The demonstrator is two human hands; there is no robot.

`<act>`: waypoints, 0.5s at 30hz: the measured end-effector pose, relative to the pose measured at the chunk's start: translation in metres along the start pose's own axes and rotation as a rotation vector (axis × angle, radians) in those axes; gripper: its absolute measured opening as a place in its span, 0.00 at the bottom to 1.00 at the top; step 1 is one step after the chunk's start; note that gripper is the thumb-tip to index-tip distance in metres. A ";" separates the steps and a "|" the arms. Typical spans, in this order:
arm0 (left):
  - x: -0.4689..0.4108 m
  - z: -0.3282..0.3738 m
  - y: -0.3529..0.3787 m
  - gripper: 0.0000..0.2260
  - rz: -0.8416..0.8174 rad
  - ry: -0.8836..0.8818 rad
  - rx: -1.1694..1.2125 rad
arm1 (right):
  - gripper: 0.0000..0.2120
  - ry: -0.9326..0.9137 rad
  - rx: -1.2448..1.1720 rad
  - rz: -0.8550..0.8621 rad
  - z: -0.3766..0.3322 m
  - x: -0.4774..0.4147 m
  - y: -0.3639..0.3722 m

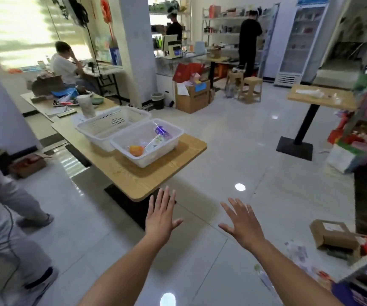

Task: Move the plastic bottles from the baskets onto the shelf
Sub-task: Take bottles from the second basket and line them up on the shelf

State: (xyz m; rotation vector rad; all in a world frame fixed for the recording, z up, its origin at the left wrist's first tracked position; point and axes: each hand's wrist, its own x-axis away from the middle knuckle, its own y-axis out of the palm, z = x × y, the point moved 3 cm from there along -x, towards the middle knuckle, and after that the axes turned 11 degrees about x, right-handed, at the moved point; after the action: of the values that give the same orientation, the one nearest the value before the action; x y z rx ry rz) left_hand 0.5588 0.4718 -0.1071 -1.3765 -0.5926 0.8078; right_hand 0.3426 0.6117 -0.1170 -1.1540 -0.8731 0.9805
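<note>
Two white plastic baskets stand on a wooden table (134,182). The near basket (156,155) holds a purple-capped bottle (162,131), a white bottle with a green label (156,142) and an orange-capped one (136,150). The far basket (94,127) looks empty from here. My left hand (161,215) and my right hand (242,224) hover above the floor in front of the table, fingers spread, holding nothing. A shelf (363,268) with packaged goods runs along the right edge, partly cut off.
A person in grey (6,208) stands close at the left. A cardboard box (332,237) lies on the floor at the right, near the shelf. A second small table (319,100) stands further right. More people, stools and boxes are at the back.
</note>
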 end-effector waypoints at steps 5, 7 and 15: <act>-0.032 -0.023 0.001 0.40 0.012 -0.105 0.031 | 0.34 -0.124 0.010 0.013 -0.014 -0.058 -0.005; -0.053 -0.030 0.002 0.40 0.016 -0.128 0.033 | 0.35 -0.160 0.018 0.015 -0.016 -0.085 -0.008; -0.167 -0.055 -0.007 0.40 0.117 -0.224 0.075 | 0.34 -0.246 0.051 0.120 -0.007 -0.217 -0.042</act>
State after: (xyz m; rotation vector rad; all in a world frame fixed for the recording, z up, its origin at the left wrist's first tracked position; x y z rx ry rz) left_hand 0.5008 0.3065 -0.0923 -1.2697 -0.6522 1.0774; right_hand 0.2832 0.4001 -0.0895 -1.0661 -0.9763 1.2552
